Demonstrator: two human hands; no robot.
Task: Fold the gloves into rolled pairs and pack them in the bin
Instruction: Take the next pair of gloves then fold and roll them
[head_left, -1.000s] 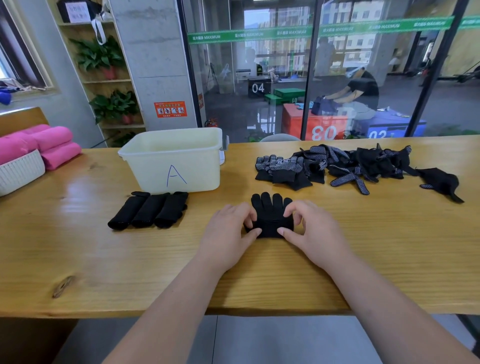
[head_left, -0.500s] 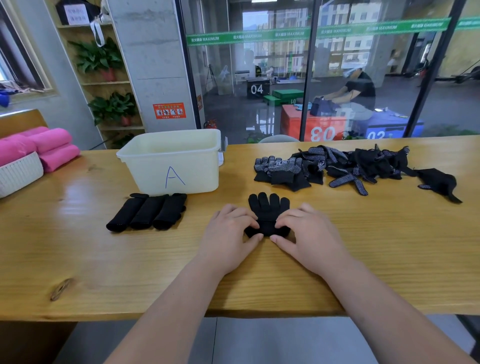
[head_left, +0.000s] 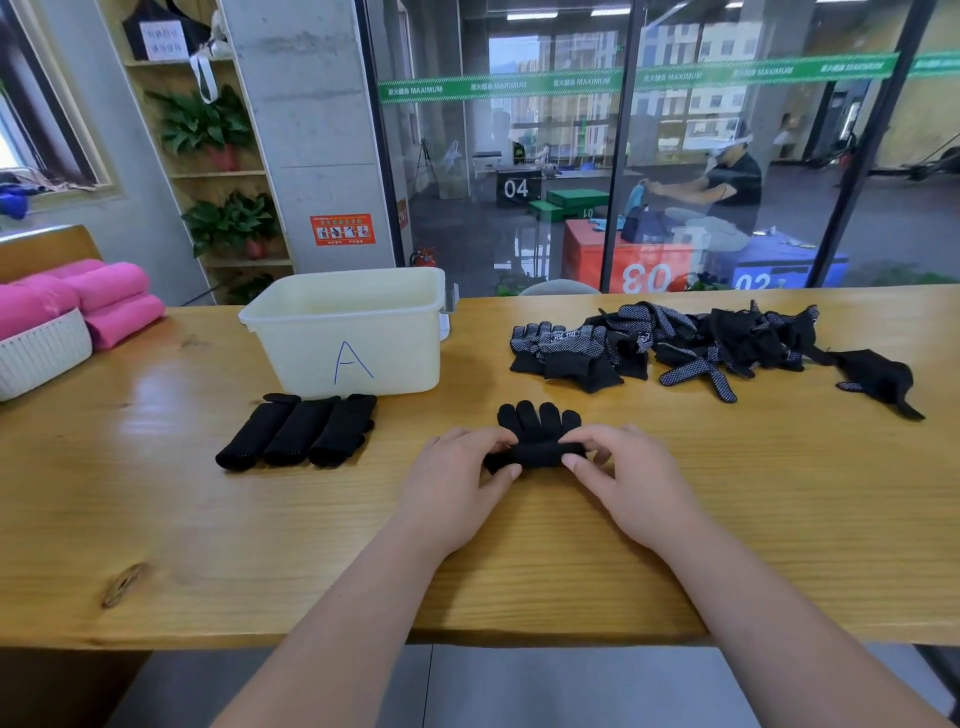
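Note:
A black glove pair (head_left: 537, 428) lies on the wooden table (head_left: 156, 499) in front of me, its cuff end rolled into a tube and its fingers pointing away. My left hand (head_left: 457, 478) pinches the left end of the roll. My right hand (head_left: 623, 480) pinches the right end. Three rolled black pairs (head_left: 298, 431) lie side by side to the left, in front of the cream bin (head_left: 348, 332) marked "A". A heap of loose black dotted gloves (head_left: 670, 343) sits at the back right.
One loose glove (head_left: 878, 379) lies apart at the far right. A white basket (head_left: 41, 353) with pink rolled towels (head_left: 98, 301) stands at the left edge. A glass wall runs behind the table.
The roll has grown: both hands have turned the cuff end further toward the glove fingers, so less of the flat palm shows than before.

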